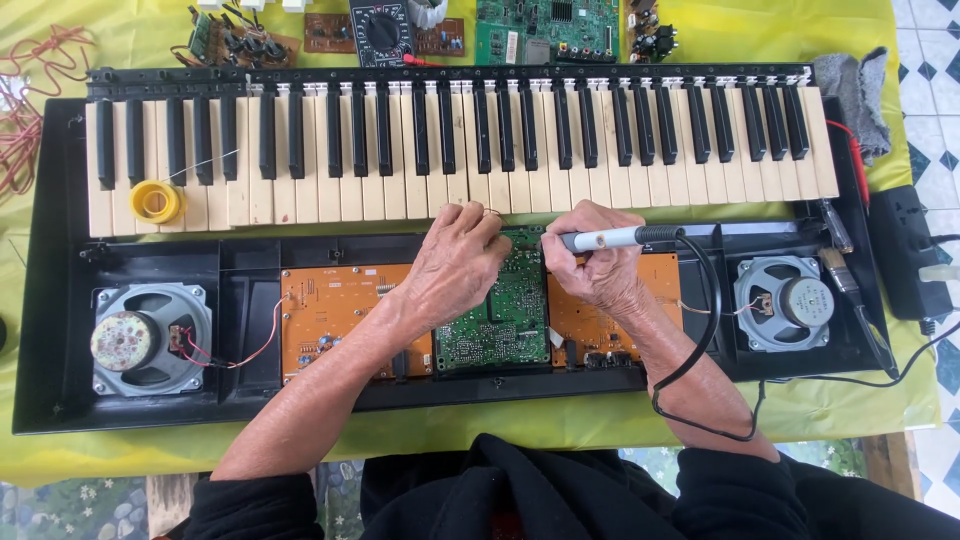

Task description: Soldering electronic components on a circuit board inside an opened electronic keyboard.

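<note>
Centrally: green circuit board inside opened keyboard, near the keys; right hand closed around soldering iron, tip at board's far edge; left hand curled, fingertips resting on board

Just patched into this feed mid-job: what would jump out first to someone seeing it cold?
An opened electronic keyboard fills the yellow-green cloth, circuit boards and two speakers exposed. At its centre, the right hand holds a soldering iron over the green circuit board, the left hand beside it. A yellow solder spool sits on the left keys.
</note>
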